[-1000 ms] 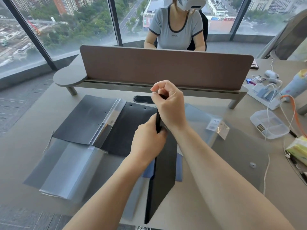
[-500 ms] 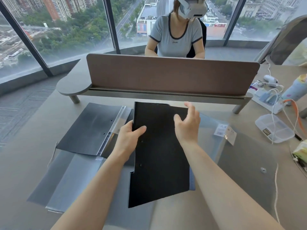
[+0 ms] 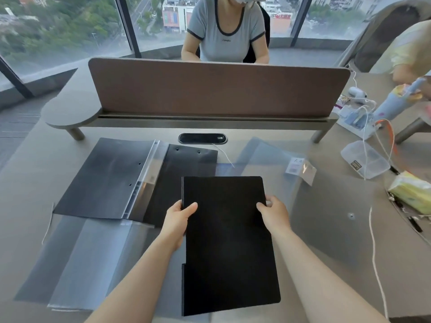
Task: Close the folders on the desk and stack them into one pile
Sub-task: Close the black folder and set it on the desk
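A closed black folder (image 3: pixel 229 243) lies flat in front of me, held at both long edges. My left hand (image 3: pixel 178 217) grips its left edge, thumb on the cover. My right hand (image 3: pixel 274 212) grips its right edge. To the left an open black folder (image 3: pixel 112 178) with a clear spine strip lies spread on the desk. Below it an open grey translucent folder (image 3: pixel 77 259) lies flat. On the right a clear translucent folder (image 3: pixel 268 159) with an A4 label and a grey snap folder (image 3: pixel 333 217) lie partly under the black one.
A brown divider panel (image 3: pixel 217 89) crosses the desk ahead, with a person seated behind it. A cable port (image 3: pixel 203 138) sits below the panel. At right are a clear plastic box (image 3: pixel 363 162), white cables (image 3: pixel 375 259), a tissue pack (image 3: pixel 412 192) and a pale blue bottle (image 3: pixel 394 101).
The black folder stood on edge a second ago; it has been shut, laid flat and drawn toward me. My right hand went from open above it to gripping its right edge.
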`<move>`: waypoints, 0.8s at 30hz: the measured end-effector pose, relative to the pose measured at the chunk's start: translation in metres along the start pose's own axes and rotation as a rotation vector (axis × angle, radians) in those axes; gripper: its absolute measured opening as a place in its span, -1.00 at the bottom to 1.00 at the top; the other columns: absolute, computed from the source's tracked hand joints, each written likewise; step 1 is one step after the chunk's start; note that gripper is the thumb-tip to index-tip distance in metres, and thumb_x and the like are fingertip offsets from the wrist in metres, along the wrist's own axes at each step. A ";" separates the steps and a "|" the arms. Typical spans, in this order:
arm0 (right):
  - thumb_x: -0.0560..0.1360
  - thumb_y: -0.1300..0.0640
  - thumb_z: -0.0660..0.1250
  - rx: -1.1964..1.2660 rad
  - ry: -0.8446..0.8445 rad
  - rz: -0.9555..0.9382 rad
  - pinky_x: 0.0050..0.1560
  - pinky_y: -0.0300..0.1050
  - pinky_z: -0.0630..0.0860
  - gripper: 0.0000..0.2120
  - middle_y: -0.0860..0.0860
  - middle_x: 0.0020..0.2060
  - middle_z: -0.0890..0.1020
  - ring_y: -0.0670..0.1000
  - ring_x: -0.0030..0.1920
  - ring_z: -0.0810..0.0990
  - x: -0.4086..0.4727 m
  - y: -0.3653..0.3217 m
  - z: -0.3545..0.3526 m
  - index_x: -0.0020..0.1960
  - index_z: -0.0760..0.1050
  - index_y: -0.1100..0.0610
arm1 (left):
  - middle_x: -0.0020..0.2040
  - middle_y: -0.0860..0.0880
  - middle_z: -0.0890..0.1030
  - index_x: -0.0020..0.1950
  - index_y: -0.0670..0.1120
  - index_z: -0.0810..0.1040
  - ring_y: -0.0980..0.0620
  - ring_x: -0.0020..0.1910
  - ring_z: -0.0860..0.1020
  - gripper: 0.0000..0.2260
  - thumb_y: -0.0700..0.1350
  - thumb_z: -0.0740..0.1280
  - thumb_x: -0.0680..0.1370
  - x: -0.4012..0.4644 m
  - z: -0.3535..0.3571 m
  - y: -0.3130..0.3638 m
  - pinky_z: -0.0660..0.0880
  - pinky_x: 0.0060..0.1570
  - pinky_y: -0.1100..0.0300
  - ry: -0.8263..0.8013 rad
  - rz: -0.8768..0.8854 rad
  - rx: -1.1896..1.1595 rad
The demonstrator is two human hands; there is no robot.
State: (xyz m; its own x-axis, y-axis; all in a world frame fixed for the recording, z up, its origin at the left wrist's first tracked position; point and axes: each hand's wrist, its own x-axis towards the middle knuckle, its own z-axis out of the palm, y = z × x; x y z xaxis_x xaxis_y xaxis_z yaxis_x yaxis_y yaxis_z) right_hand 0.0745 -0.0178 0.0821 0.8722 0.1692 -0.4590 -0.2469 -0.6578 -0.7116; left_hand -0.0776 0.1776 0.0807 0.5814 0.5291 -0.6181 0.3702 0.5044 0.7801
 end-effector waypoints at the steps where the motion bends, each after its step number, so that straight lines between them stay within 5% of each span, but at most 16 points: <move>1: 0.55 0.12 0.28 -0.013 -0.011 0.020 0.12 0.02 0.54 -0.73 0.07 0.14 0.63 0.11 0.07 0.60 0.003 0.008 -0.002 0.24 0.49 0.11 | 0.02 -0.09 0.73 0.15 -0.08 0.59 -0.10 0.00 0.70 -0.85 -0.13 0.36 0.59 0.002 0.004 -0.008 0.63 0.06 -0.12 0.013 -0.015 0.022; 10: 0.55 0.11 0.29 -0.160 -0.048 0.066 -0.06 -0.09 0.44 -0.78 0.02 0.12 0.60 0.07 0.03 0.57 0.028 0.053 -0.024 0.19 0.49 0.08 | 0.16 -0.09 0.62 0.30 -0.15 0.47 -0.06 0.07 0.62 -0.72 -0.14 0.31 0.60 0.014 0.047 -0.052 0.59 0.12 0.00 0.118 -0.046 0.372; 19: 0.50 -0.07 0.30 -0.597 -0.124 -0.028 -0.23 -0.07 0.47 -0.79 -0.03 -0.19 0.56 0.03 -0.17 0.56 0.045 0.053 -0.037 -0.03 0.42 0.06 | 0.27 -0.11 0.56 0.39 -0.13 0.40 -0.08 0.15 0.59 -0.57 -0.09 0.38 0.56 0.014 0.064 -0.060 0.57 0.11 0.03 0.288 0.038 0.674; 24: 0.52 -0.11 0.27 -0.804 -0.157 -0.050 -0.23 -0.09 0.40 -0.77 -0.04 -0.15 0.55 0.05 -0.16 0.53 0.049 0.045 -0.034 -0.02 0.37 0.05 | 0.33 -0.10 0.46 0.41 -0.06 0.38 -0.08 0.22 0.54 -0.52 -0.03 0.42 0.53 0.014 0.065 -0.062 0.57 0.14 0.03 0.365 0.061 0.842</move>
State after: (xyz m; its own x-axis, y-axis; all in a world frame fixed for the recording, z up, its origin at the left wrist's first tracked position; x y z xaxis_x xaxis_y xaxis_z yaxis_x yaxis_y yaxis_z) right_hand 0.1208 -0.0642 0.0453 0.7903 0.2738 -0.5482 0.2210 -0.9618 -0.1617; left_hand -0.0457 0.1093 0.0297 0.4054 0.7933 -0.4543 0.8352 -0.1193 0.5369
